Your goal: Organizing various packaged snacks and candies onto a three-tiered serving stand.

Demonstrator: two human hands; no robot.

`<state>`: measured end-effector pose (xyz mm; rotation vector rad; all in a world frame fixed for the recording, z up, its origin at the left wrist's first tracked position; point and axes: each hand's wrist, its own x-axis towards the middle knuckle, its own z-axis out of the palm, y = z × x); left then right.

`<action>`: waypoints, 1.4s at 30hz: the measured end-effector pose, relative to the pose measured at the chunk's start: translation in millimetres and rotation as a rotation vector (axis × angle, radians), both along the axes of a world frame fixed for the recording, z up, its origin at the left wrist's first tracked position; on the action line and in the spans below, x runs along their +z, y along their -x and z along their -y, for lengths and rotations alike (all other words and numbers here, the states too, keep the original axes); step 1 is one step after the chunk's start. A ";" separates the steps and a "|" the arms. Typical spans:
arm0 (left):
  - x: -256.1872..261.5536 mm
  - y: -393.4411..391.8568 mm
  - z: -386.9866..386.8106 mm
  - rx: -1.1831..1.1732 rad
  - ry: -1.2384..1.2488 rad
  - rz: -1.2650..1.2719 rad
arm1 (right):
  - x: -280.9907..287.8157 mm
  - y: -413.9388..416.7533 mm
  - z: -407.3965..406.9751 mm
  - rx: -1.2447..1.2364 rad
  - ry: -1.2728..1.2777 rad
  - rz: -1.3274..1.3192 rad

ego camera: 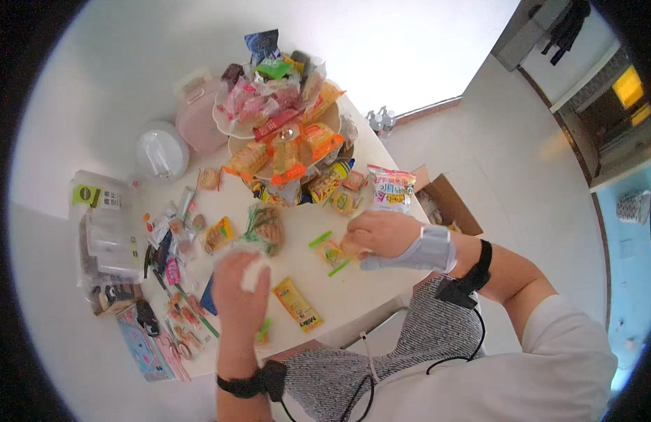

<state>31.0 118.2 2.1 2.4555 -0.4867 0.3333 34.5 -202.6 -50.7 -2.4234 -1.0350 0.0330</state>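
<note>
My left hand point(240, 293) hovers, blurred, over the left part of the white table with its thumb apart from its fingers and nothing visible between them. Just beyond it lies a brown snack in a clear, green-printed bag point(266, 229). My right hand point(386, 235), wearing a grey wrist brace point(433, 250), has its fingers curled down beside a clear packet with green ends point(331, 255). Whether they grip anything is hidden. Past its knuckles stands a red-and-white snack bag point(391, 189). A yellow wrapped bar point(297, 304) lies between my hands, near the table's front edge.
A tiered stand point(236, 145) heaped with wrapped snacks rises at the back. Clear plastic packs point(111, 232), a white round device point(162, 150) and a pink case point(201, 118) line the wall. Pink scissors point(180, 348) lie front left. An open cardboard box point(455, 203) sits below the right edge.
</note>
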 end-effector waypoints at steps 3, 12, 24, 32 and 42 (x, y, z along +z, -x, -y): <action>-41.5 69.4 -6.5 0.026 -0.009 -0.143 | -26.2 9.6 -10.4 0.030 0.086 0.113; -92.6 219.7 -28.7 0.253 0.485 -0.895 | -32.7 7.4 -9.3 0.091 0.280 0.204; -119.3 219.3 -37.2 0.165 0.493 -0.488 | 7.7 -17.4 -154.9 0.100 -0.065 -0.030; -120.9 219.6 -47.1 0.216 0.562 -0.469 | -10.7 -125.7 -276.0 0.135 0.139 0.090; -137.9 226.1 -56.1 0.221 0.652 -0.518 | -13.6 -131.0 -277.5 0.105 0.332 -0.027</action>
